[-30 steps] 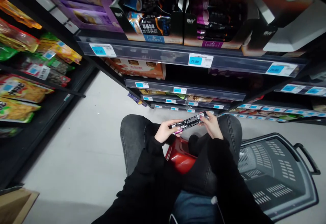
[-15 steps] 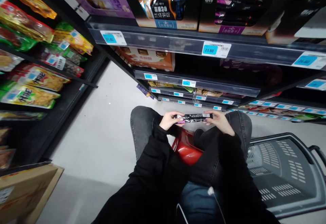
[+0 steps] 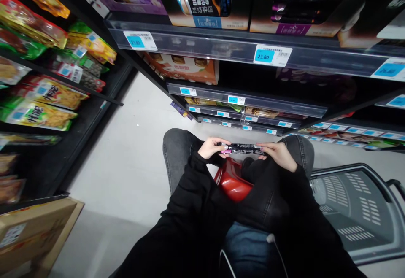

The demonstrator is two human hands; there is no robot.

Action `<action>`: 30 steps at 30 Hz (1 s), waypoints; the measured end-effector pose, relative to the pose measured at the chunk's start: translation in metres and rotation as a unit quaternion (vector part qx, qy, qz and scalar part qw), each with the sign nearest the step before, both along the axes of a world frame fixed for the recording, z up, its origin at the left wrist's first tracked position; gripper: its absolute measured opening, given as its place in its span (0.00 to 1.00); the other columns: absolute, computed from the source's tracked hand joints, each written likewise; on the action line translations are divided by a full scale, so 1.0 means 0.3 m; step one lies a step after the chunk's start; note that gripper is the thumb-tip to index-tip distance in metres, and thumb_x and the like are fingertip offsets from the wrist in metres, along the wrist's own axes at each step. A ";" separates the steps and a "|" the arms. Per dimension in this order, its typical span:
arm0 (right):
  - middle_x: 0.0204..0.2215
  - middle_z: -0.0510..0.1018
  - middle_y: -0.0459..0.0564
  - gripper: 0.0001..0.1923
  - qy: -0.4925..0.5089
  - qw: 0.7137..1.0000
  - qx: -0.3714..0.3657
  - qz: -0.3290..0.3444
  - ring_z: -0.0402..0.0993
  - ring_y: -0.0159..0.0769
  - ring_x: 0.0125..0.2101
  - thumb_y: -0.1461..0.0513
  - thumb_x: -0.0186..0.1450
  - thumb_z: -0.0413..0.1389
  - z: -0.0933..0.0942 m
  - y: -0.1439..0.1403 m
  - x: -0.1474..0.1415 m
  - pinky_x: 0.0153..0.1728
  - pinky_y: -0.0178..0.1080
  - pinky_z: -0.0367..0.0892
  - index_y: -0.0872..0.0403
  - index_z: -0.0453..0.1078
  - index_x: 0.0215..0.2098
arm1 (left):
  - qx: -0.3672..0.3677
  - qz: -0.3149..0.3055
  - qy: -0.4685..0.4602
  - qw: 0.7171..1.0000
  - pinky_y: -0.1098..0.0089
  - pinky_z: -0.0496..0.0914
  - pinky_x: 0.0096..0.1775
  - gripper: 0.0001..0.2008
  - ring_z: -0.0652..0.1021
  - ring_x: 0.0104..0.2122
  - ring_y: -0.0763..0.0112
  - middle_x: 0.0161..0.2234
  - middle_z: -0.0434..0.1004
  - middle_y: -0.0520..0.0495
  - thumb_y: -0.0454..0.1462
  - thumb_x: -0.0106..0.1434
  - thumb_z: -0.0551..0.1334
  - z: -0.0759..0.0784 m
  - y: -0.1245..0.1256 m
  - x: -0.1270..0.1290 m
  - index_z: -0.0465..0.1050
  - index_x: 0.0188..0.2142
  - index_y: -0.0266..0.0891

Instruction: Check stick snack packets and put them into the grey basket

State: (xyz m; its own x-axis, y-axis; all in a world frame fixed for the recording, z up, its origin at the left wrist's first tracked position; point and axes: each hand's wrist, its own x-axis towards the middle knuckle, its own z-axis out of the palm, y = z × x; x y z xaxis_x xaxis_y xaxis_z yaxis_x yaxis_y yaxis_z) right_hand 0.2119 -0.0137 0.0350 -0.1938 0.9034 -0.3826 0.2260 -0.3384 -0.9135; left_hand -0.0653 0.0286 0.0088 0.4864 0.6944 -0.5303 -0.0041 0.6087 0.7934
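Observation:
I hold a long, narrow black snack packet (image 3: 242,148) with pink print level above my knees. My left hand (image 3: 212,147) grips its left end and my right hand (image 3: 279,154) grips its right end. Both arms are in black sleeves, and my legs are in grey jeans. Under the packet, between my knees, sits a red rounded object (image 3: 233,184), partly hidden by my legs.
A grey plastic shopping basket (image 3: 363,210) stands on the floor at my right. Store shelves (image 3: 240,101) with blue price tags rise ahead; a price tag (image 3: 272,55) reads 23.80. Snack bags (image 3: 41,105) hang on the left rack. A cardboard box (image 3: 28,231) sits at lower left.
The packet has turned from tilted up at its right end to level. My view has shifted, so the shelves sit higher and the box at lower left shows more.

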 end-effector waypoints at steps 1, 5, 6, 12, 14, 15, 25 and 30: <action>0.26 0.80 0.47 0.15 -0.014 1.000 0.015 -0.005 0.77 0.39 0.23 0.54 0.56 0.56 -0.005 -0.002 -0.001 0.26 0.40 0.75 0.52 0.75 0.38 | 0.005 -0.005 -0.001 1.000 0.67 0.76 0.28 0.27 0.78 0.23 0.64 0.23 0.77 0.45 0.40 0.43 0.70 0.001 0.000 0.001 0.72 0.41 0.27; 0.18 0.77 0.46 0.15 -0.044 0.998 0.039 -0.033 0.74 0.37 0.18 0.53 0.58 0.53 -0.025 0.001 -0.004 0.21 0.38 0.72 0.52 0.75 0.36 | 0.020 -0.025 0.001 0.999 0.69 0.75 0.28 0.30 0.78 0.22 0.67 0.22 0.76 0.48 0.37 0.40 0.71 0.008 0.000 0.013 0.70 0.43 0.28; 0.16 0.76 0.45 0.15 -0.046 0.997 0.039 -0.040 0.73 0.36 0.16 0.53 0.58 0.53 -0.029 0.004 -0.006 0.20 0.38 0.72 0.52 0.75 0.35 | 0.020 -0.022 0.002 1.000 0.70 0.75 0.27 0.29 0.78 0.21 0.68 0.22 0.76 0.48 0.37 0.40 0.71 0.009 0.000 0.018 0.70 0.43 0.28; 0.16 0.75 0.45 0.13 -0.015 0.995 0.034 -0.094 0.70 0.33 0.13 0.53 0.56 0.55 -0.026 0.011 -0.013 0.15 0.35 0.67 0.53 0.75 0.31 | 0.005 0.011 -0.002 1.000 0.73 0.73 0.22 0.29 0.76 0.18 0.69 0.19 0.75 0.47 0.38 0.40 0.71 0.004 -0.003 0.038 0.71 0.42 0.27; 0.20 0.77 0.46 0.13 0.012 0.995 0.022 -0.101 0.71 0.33 0.14 0.53 0.54 0.57 -0.019 0.009 -0.012 0.16 0.36 0.69 0.53 0.75 0.31 | 0.004 0.021 -0.003 1.000 0.73 0.73 0.20 0.28 0.76 0.17 0.68 0.19 0.75 0.47 0.39 0.40 0.71 0.002 -0.004 0.040 0.72 0.40 0.26; 0.20 0.77 0.46 0.13 0.028 0.995 0.013 -0.096 0.72 0.34 0.15 0.53 0.52 0.59 -0.015 0.008 -0.011 0.17 0.36 0.70 0.53 0.75 0.31 | 0.007 0.026 -0.002 1.000 0.72 0.73 0.20 0.27 0.76 0.17 0.68 0.19 0.75 0.46 0.40 0.41 0.71 0.001 -0.005 0.039 0.72 0.40 0.26; 0.21 0.78 0.48 0.15 0.043 0.994 0.004 -0.100 0.72 0.34 0.15 0.52 0.50 0.61 -0.016 0.007 -0.023 0.18 0.36 0.71 0.55 0.74 0.29 | 0.067 0.064 0.028 0.995 0.73 0.72 0.20 0.21 0.75 0.17 0.71 0.21 0.75 0.49 0.41 0.47 0.67 0.005 -0.011 0.051 0.73 0.39 0.30; 0.23 0.77 0.48 0.16 0.002 0.992 0.020 -0.122 0.72 0.34 0.16 0.50 0.53 0.58 -0.052 0.016 -0.028 0.18 0.35 0.70 0.54 0.71 0.29 | 0.047 0.052 0.009 0.997 0.68 0.75 0.25 0.25 0.77 0.21 0.69 0.23 0.75 0.48 0.44 0.50 0.65 -0.010 -0.007 0.063 0.70 0.44 0.30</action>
